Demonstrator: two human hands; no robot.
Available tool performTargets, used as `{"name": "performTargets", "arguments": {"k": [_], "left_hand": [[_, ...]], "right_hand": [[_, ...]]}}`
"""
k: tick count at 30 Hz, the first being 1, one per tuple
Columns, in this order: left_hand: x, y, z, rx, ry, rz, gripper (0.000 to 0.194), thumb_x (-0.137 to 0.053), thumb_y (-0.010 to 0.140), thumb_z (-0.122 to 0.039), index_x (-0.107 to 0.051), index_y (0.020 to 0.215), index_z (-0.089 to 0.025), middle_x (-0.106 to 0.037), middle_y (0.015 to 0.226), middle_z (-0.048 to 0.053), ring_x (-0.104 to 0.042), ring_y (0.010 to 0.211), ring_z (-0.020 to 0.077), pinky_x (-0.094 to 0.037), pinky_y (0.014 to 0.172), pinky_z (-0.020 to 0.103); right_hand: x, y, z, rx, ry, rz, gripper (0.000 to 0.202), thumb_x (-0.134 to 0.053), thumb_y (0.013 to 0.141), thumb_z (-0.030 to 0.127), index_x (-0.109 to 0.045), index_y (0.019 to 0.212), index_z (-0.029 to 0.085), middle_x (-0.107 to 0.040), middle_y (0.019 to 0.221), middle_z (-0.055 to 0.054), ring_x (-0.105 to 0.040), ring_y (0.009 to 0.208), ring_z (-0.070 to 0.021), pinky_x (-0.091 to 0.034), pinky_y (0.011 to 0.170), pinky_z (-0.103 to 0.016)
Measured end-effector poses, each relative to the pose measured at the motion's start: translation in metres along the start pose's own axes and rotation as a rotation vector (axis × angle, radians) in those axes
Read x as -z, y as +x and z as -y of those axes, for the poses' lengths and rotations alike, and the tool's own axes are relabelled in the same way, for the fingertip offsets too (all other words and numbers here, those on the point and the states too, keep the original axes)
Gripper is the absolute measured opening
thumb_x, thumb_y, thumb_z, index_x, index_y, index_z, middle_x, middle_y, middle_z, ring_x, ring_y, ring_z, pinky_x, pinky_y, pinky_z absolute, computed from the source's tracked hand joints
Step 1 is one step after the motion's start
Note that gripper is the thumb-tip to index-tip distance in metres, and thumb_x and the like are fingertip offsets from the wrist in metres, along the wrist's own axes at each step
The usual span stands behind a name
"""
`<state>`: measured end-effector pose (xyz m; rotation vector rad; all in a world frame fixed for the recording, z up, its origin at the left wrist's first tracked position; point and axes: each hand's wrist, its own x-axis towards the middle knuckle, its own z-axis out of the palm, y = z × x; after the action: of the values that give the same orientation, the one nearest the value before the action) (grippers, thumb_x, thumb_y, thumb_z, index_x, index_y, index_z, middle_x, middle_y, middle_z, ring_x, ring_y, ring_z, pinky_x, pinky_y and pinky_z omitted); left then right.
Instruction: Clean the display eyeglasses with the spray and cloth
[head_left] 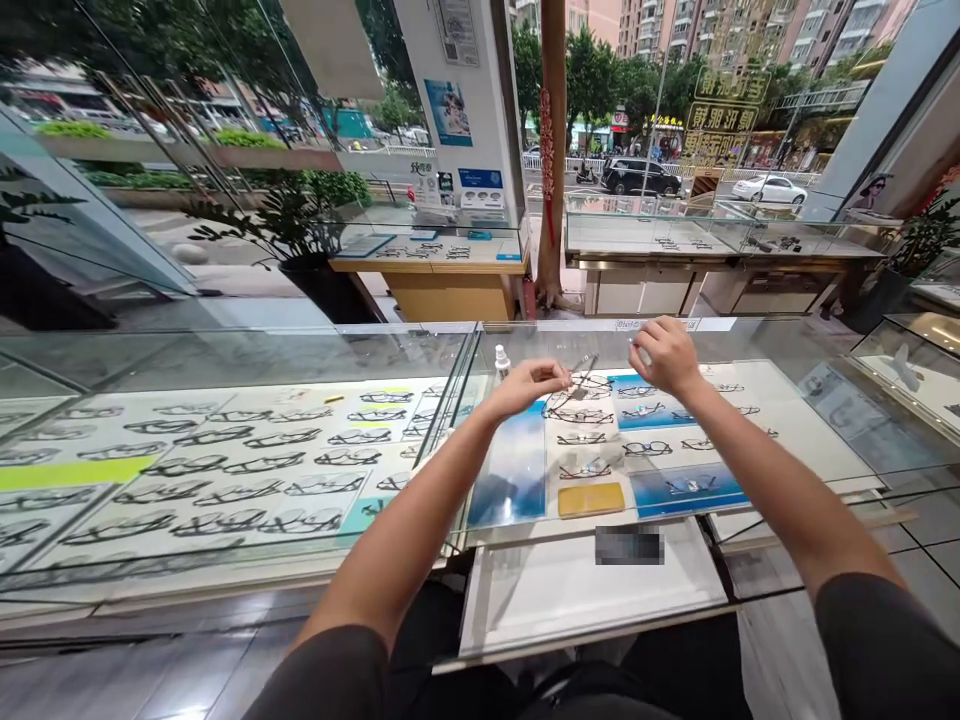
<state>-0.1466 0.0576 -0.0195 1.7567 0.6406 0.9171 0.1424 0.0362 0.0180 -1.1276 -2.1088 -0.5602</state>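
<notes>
Above the glass counter (517, 508), my left hand (534, 385) has its fingers pinched beside a pair of dark-framed glasses (556, 408); the fingertips meet at its frame. Farther right, my right hand (666, 352) is raised with curled fingers near the counter's back edge; what it holds, if anything, is too small to name. A thin screwdriver-like tool (585, 365) shows between the hands. Behind my left hand stands a white bottle (502, 361). A yellow case (591, 499) lies nearer to me.
Rows of glasses (264, 463) fill the left display case. An open white drawer (592, 600) juts out below the counter. More display counters (645, 262), a wooden post (553, 150) and potted plants (300, 225) stand beyond.
</notes>
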Motion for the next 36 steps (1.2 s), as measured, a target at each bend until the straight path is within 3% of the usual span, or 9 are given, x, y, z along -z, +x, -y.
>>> {"name": "performTargets", "arguments": {"k": [4,8,13,24,29,31,34,36], "left_hand": [[-0.004,0.014,0.011,-0.038,-0.274,-0.395,0.046,-0.092,0.064,-0.056,-0.067,0.072,-0.018,-0.072,0.081,0.001,-0.064,0.082,0.0155,-0.049,0.083,0.030],[-0.011,0.011,0.018,-0.057,-0.356,-0.526,0.052,-0.093,0.062,-0.061,-0.068,0.074,-0.018,-0.072,0.083,0.001,-0.065,0.083,0.0145,-0.051,0.083,0.029],[-0.014,-0.001,0.015,-0.075,-0.304,-0.519,0.048,-0.093,0.066,-0.059,-0.071,0.075,-0.018,-0.072,0.084,0.003,-0.066,0.082,0.0158,-0.055,0.078,0.030],[-0.019,-0.010,0.017,-0.035,-0.288,-0.397,0.044,-0.093,0.069,-0.053,-0.077,0.091,-0.019,-0.077,0.097,0.008,-0.071,0.096,0.0213,-0.063,0.078,0.033],[-0.016,-0.011,0.019,-0.042,-0.220,-0.460,0.043,-0.090,0.071,-0.053,-0.078,0.093,-0.019,-0.077,0.098,0.008,-0.070,0.095,0.0207,-0.065,0.077,0.033],[-0.017,-0.011,0.021,-0.045,-0.193,-0.450,0.041,-0.089,0.073,-0.052,-0.078,0.094,-0.019,-0.077,0.099,0.008,-0.070,0.096,0.0211,-0.066,0.077,0.034],[-0.020,-0.012,0.024,-0.038,-0.164,-0.417,0.039,-0.087,0.076,-0.051,-0.077,0.097,-0.019,-0.077,0.102,0.009,-0.071,0.098,0.0222,-0.066,0.077,0.035],[-0.022,-0.014,0.025,-0.035,-0.141,-0.399,0.039,-0.086,0.078,-0.051,-0.078,0.098,-0.019,-0.077,0.105,0.010,-0.071,0.100,0.0229,-0.066,0.077,0.035]], "right_hand": [[-0.036,0.006,0.044,-0.232,0.258,-0.198,0.025,-0.050,0.098,0.029,-0.060,0.076,0.023,-0.065,0.075,-0.006,-0.057,0.077,-0.0235,-0.044,0.076,-0.040],[-0.063,0.009,0.086,-0.349,0.679,-0.091,0.024,-0.056,0.096,0.040,-0.066,0.083,0.023,-0.066,0.076,-0.003,-0.057,0.071,-0.0191,-0.046,0.072,-0.035],[-0.069,0.009,0.102,-0.501,1.002,0.019,0.030,-0.067,0.089,0.051,-0.068,0.082,0.022,-0.063,0.070,0.000,-0.053,0.066,-0.0162,-0.044,0.065,-0.032],[-0.051,0.003,0.089,-0.584,1.128,0.062,0.043,-0.073,0.086,0.061,-0.068,0.073,0.021,-0.060,0.068,0.000,-0.049,0.063,-0.0146,-0.042,0.064,-0.031],[-0.052,-0.003,0.079,-0.678,0.819,-0.138,0.037,-0.065,0.093,0.056,-0.073,0.082,0.022,-0.055,0.059,0.002,-0.048,0.057,-0.0153,-0.041,0.060,-0.032],[-0.053,-0.005,0.075,-0.684,0.647,-0.247,0.032,-0.061,0.098,0.050,-0.074,0.092,0.022,-0.062,0.062,0.001,-0.053,0.058,-0.0172,-0.045,0.064,-0.034],[-0.052,-0.007,0.070,-0.629,0.519,-0.363,0.029,-0.058,0.100,0.046,-0.067,0.113,0.022,-0.077,0.094,-0.008,-0.066,0.073,-0.0208,-0.053,0.074,-0.038],[-0.052,-0.008,0.068,-0.593,0.474,-0.404,0.033,-0.061,0.098,0.047,-0.060,0.120,0.022,-0.076,0.111,-0.012,-0.069,0.082,-0.0222,-0.055,0.079,-0.041]]}}
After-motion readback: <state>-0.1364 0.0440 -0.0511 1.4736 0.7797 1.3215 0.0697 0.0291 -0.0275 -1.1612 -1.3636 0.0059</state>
